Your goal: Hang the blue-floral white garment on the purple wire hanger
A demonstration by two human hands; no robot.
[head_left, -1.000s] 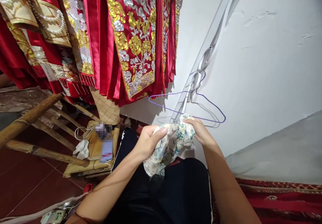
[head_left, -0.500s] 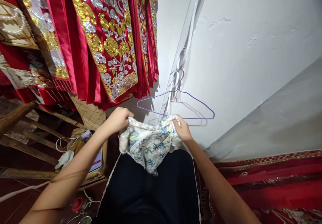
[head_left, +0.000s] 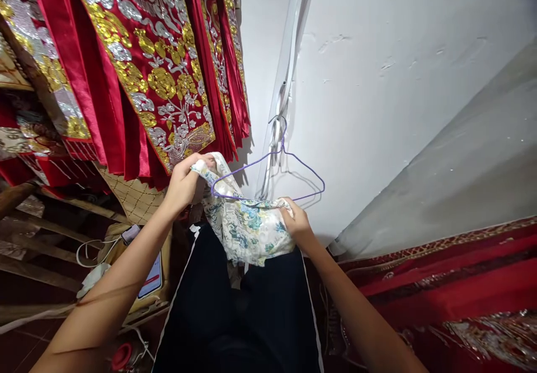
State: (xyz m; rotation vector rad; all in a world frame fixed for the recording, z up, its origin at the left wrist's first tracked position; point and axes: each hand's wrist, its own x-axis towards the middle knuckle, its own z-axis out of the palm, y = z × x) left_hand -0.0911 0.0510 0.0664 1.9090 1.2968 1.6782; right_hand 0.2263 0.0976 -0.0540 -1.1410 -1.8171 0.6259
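Note:
A small cream cloth with a blue and green flower print (head_left: 245, 229) is stretched between my two hands above my dark trousers. My left hand (head_left: 184, 182) is closed on its upper left corner, raised near the hem of the red garments. My right hand (head_left: 296, 220) is closed on its right edge, lower down. A thin purple wire hanger (head_left: 272, 167) hangs from a white strip on the wall, and its bottom bar crosses in front of the top of the cloth. Whether the cloth touches the hanger I cannot tell.
Red satin garments with gold and silver embroidery (head_left: 138, 65) hang at upper left. A white wall (head_left: 398, 82) fills the right. Red patterned fabric (head_left: 440, 283) lies at lower right. A wooden stool with a phone (head_left: 151, 275) and white cables stands at lower left.
Both hands have lifted the flowered cloth from my lap up to the hanger. My left hand rose and moved apart from the right, spreading the cloth out. The view has swung to the right.

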